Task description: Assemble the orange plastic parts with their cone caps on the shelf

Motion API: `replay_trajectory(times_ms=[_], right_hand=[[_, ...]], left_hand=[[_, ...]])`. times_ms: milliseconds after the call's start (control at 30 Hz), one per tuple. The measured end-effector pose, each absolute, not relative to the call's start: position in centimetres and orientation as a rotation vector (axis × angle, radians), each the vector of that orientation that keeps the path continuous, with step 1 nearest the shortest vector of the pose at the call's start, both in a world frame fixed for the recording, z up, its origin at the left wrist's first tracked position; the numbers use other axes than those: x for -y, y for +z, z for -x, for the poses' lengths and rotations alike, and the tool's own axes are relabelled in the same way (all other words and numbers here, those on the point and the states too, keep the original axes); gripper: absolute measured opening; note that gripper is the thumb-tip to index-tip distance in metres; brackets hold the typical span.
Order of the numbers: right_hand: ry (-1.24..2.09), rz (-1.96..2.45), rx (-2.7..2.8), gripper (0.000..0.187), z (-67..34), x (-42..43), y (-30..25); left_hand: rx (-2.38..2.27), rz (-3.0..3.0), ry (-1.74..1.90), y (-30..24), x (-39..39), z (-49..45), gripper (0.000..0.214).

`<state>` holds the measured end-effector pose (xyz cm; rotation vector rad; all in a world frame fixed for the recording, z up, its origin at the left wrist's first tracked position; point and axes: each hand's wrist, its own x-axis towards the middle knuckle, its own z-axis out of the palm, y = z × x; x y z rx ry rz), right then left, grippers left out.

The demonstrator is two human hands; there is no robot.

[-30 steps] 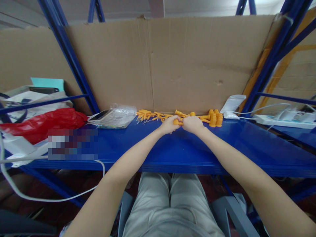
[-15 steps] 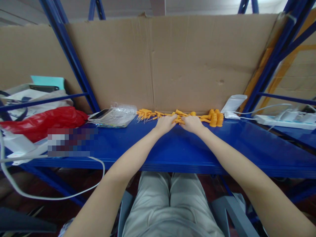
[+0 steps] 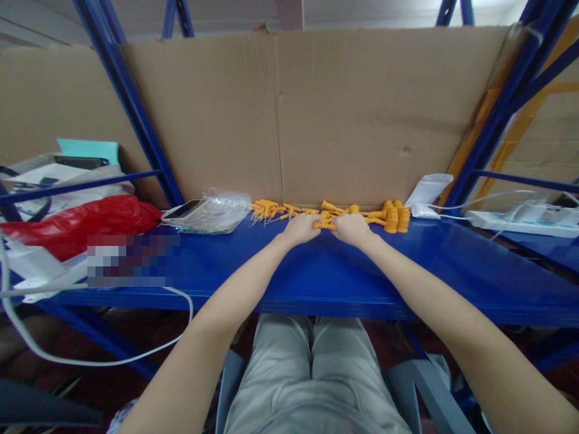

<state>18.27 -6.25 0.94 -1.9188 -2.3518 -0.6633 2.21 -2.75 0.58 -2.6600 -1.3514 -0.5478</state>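
My left hand and my right hand meet at the back of the blue shelf. Both are closed, fingers curled, on a small orange plastic part held between them. A row of several more orange parts lies along the cardboard wall behind my hands. A cluster of upright orange pieces stands just right of my right hand.
A cardboard sheet backs the shelf. A clear plastic bag over a phone lies to the left, with a red bag and white cable further left. A white pouch and power strip sit right. Blue rack posts frame the bay.
My hands pushed forward into the orange parts half a second ago, then drew slightly back, both again closed on one orange piece between them.
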Motion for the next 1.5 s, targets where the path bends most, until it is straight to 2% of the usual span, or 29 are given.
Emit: replay_trajectory(times_ms=[333,633,1100,1500], right_hand=[[-0.725,1.851,2.383,0.037,-18.8,6.0,1.1],[-0.707,1.551,2.335,0.044,-19.6,5.7,0.9],[-0.452,1.561,2.417,0.028,-19.2,5.4,1.1],[-0.622,1.474,2.452,0.034,-19.3,5.5,1.3]], left_hand=[[1.338,2.765,-0.703,0.4,1.9,-2.1,0.013],[1.466,2.486,-0.638,1.2,3.1,-2.1,0.026],[1.467,2.422,-0.553,1.0,2.2,-1.1,0.033],[1.505,2.43,-0.534,1.1,2.0,-1.0,0.032]])
